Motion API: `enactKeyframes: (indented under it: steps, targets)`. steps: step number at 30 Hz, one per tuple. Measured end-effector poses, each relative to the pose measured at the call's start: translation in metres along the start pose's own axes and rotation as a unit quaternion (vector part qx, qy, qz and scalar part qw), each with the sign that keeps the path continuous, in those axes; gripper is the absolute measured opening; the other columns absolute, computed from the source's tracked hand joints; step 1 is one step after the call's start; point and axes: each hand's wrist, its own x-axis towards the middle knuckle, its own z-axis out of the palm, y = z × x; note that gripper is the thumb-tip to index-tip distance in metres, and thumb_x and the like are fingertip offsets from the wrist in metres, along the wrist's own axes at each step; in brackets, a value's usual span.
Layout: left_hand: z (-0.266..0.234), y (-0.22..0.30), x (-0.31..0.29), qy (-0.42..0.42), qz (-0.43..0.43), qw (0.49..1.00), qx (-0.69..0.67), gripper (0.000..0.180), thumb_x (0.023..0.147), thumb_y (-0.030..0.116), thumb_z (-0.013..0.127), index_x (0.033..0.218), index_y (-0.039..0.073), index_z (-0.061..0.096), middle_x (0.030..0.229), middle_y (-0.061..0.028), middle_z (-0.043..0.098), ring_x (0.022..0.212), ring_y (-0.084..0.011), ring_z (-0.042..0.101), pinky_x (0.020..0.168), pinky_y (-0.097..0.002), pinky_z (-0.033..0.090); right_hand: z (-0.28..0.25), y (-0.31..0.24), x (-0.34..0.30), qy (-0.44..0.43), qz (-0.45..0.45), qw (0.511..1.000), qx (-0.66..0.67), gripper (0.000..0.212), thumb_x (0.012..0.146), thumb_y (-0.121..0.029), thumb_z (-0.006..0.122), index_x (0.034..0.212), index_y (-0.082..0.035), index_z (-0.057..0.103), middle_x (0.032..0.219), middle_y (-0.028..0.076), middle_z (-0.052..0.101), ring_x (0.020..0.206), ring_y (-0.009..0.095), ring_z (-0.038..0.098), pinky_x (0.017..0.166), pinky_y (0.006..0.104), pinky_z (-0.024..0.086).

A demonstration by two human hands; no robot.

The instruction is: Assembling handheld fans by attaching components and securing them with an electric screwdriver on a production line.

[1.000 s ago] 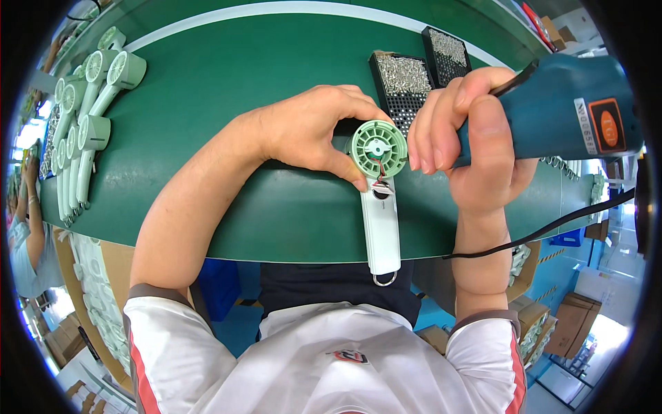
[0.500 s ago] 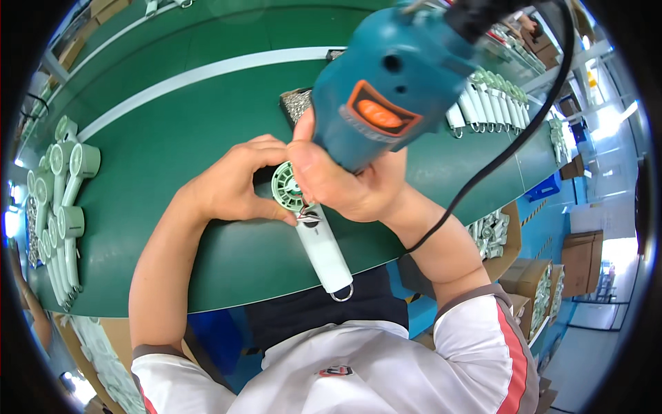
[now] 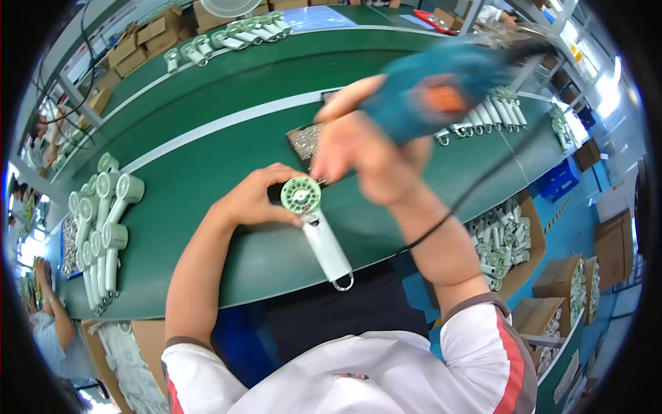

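A pale green and white handheld fan [image 3: 325, 241] lies on the green bench in front of me, its round slotted head away from me and a metal loop at the near end of its handle. My left hand [image 3: 256, 199] grips the head from the left, thumb and fingers curved around its rim. Above and right of the fan, my right hand [image 3: 369, 148] is closed on a teal electric screwdriver [image 3: 420, 90], both smeared by motion. Its fingertips are close to the upper right of the fan head. Partly behind them sits a dark tray of small screws [image 3: 303, 143].
Several handheld fans [image 3: 105, 224] stand grouped at the left, more [image 3: 493, 114] line up at the right, and others [image 3: 234, 36] across the bench [image 3: 207, 152]. A black cord [image 3: 476, 190] hangs over my right forearm. A carton of fan parts [image 3: 502, 238] stands below the bench's right edge.
The screwdriver has swung up and right, away from the fan, and now tilts more sideways. The fan head shows more fully. My left hand keeps its hold. The whole view has shifted.
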Motion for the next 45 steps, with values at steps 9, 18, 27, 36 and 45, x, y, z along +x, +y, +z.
enactKeyframes:
  steps: [9,18,27,36,45]
  targets:
    - [0.000,-0.001,0.000,-0.006,-0.017,1.000,0.011,0.073,0.065,0.026,0.097,0.131,0.009,0.069,0.122,-0.0091,0.070,0.117,-0.0257,0.063,0.106,-0.0395,0.047,-0.102,-0.049,-0.047,-0.268,-0.002,0.730,-0.629,0.048,0.071,-0.002,0.079,0.118,-0.008,0.069,0.110,0.008,0.069,0.092,0.029,0.065,0.081,0.0392,0.056]
    - [-0.006,-0.017,-0.006,0.005,-0.055,0.951,-0.304,0.083,0.059,0.013,0.094,0.134,-0.003,0.063,0.130,-0.0165,0.069,0.122,-0.0257,0.065,0.110,-0.0406,0.049,-0.127,-0.002,-0.113,-0.308,0.100,0.644,-0.693,0.048,0.078,0.002,0.065,0.126,-0.005,0.063,0.129,0.010,0.061,0.098,0.030,0.066,0.084,0.0408,0.058]
    - [-0.016,-0.023,-0.016,-0.018,0.049,0.824,-0.564,0.103,0.060,0.034,0.095,0.141,-0.011,0.051,0.132,-0.0272,0.064,0.123,-0.0441,0.062,0.100,-0.0555,0.056,-0.122,0.005,-0.118,-0.313,0.129,0.622,-0.706,0.052,0.083,0.001,0.061,0.134,0.002,0.058,0.143,0.014,0.056,0.115,0.032,0.061,0.100,0.0409,0.053]
    - [-0.013,-0.020,-0.020,-0.012,0.070,0.831,-0.552,0.098,0.063,0.039,0.094,0.138,-0.011,0.055,0.127,-0.0293,0.065,0.119,-0.0423,0.065,0.095,-0.0526,0.058,-0.115,-0.007,-0.119,-0.238,0.163,0.675,-0.679,0.070,0.075,0.012,0.061,0.143,-0.002,0.054,0.147,0.016,0.054,0.127,0.037,0.058,0.106,0.0432,0.051]
    - [0.001,-0.010,-0.006,0.178,-0.071,0.907,-0.374,0.054,0.084,0.032,0.084,0.123,-0.004,0.071,0.103,-0.0083,0.074,0.088,-0.0123,0.066,0.075,-0.0264,0.051,-0.060,-0.045,-0.091,-0.036,0.221,0.923,-0.312,0.056,0.096,0.003,0.060,0.150,-0.001,0.048,0.131,0.019,0.064,0.101,0.025,0.071,0.082,0.0327,0.059]
